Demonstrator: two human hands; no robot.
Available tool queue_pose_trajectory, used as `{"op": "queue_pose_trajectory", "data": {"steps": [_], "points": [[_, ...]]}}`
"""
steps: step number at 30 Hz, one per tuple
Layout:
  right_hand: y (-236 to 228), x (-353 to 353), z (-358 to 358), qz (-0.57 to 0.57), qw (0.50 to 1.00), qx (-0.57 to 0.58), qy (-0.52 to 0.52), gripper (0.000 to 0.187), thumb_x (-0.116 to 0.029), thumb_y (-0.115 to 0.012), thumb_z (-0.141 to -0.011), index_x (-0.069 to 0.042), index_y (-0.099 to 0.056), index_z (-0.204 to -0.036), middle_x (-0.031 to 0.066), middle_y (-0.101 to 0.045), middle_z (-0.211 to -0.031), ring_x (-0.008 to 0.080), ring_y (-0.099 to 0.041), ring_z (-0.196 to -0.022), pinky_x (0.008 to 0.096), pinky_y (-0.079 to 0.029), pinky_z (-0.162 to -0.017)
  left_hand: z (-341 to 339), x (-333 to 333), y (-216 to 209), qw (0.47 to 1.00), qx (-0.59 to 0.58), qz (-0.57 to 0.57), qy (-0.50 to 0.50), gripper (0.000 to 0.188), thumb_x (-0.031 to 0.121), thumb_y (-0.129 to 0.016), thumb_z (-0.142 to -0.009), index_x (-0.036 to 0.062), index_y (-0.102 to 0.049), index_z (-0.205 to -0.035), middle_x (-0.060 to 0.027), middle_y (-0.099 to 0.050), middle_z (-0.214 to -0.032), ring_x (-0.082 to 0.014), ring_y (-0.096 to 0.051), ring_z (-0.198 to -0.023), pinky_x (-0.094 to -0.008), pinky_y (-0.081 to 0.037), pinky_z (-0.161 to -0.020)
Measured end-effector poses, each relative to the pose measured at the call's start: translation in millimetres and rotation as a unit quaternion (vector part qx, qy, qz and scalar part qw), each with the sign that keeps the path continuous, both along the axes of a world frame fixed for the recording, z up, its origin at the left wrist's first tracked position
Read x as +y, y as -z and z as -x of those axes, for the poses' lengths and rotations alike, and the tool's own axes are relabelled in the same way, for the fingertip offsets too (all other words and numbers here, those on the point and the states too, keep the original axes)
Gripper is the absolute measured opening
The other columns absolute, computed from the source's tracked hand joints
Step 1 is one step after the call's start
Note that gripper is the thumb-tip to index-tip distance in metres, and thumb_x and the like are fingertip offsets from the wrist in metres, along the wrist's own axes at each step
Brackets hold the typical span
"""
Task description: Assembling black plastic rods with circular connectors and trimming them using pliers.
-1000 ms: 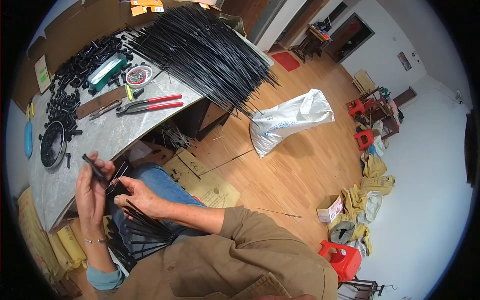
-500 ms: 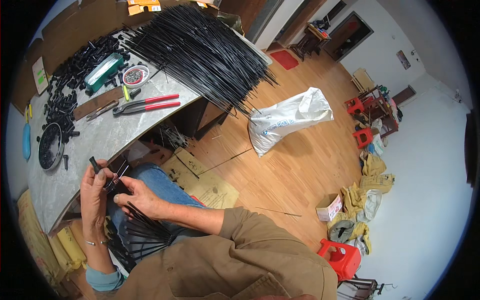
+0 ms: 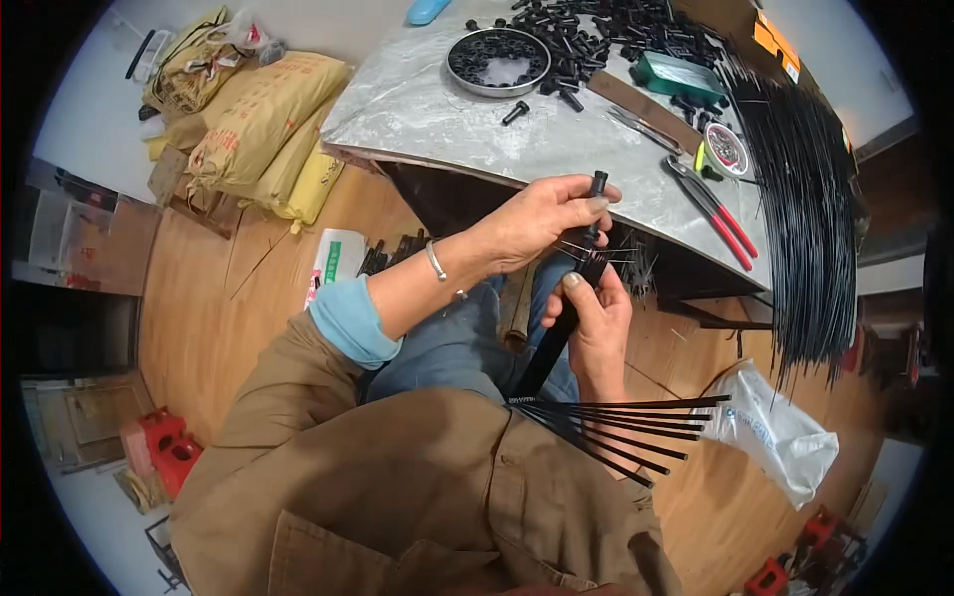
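My left hand [image 3: 542, 219] is closed, with a small black bolt-shaped plastic piece [image 3: 598, 185] pinched upright between thumb and fingers. Just below it, my right hand [image 3: 600, 323] grips the top of a bundle of black rods [image 3: 549, 350] that looks like an umbrella frame. Thin wire ends stick out sideways where the two hands meet. The bundle slants down across my lap, and from its lower end several black ribs [image 3: 636, 417] fan out to the right. Whether the plastic piece touches the bundle is hard to see behind the fingers.
Beyond my hands stands a grey table [image 3: 427, 119]. On it are a round dish [image 3: 499, 62] of small black parts, loose black pieces, red-handled pliers [image 3: 711, 214], a green box [image 3: 681, 77] and a large heap of black rods [image 3: 795, 199]. Yellow sacks [image 3: 268, 129] lie left; a white sack [image 3: 765, 427] lies right.
The view has swung to the left, so the table and my hands appear further right. Both hands keep their holds on the plastic piece and the bundle.
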State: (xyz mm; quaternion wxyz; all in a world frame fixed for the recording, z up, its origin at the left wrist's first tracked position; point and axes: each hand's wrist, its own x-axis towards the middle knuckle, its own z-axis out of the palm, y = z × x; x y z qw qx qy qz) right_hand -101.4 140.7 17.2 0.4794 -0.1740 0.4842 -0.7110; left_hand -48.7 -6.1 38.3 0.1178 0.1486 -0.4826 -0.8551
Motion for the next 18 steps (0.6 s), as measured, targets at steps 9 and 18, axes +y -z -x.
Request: {"op": "queue_pose_trajectory", "data": {"steps": [9,18], "points": [[4.7,-15.3,-3.6,0.026,1.0,0.008,0.006,0.016,-0.01,-0.06,-0.089,0.0,-0.053,-0.099,0.0064,-0.057,-0.075,0.0126,-0.056,-0.059,0.0243,-0.048,-0.049,-8.5,-16.9,1.7,1.0,0.002,-0.007,0.005,0.037,0.022,-0.054,-0.096,0.0013,-0.05,-0.126,-0.004,-0.06,-0.097,-0.0119,-0.059,-0.089,-0.0268,-0.052,-0.082],[4.3,-16.7,-2.7,0.015,1.0,-0.001,0.005,0.015,-0.009,-0.059,-0.089,0.0,-0.052,-0.099,0.0062,-0.057,-0.074,0.0123,-0.056,-0.058,0.0239,-0.048,-0.049,-8.3,-17.4,3.1,1.0,0.0,0.027,-0.001,0.035,0.021,-0.054,-0.096,0.0026,-0.051,-0.125,-0.0032,-0.06,-0.097,-0.0109,-0.058,-0.089,-0.0262,-0.051,-0.082]]}}
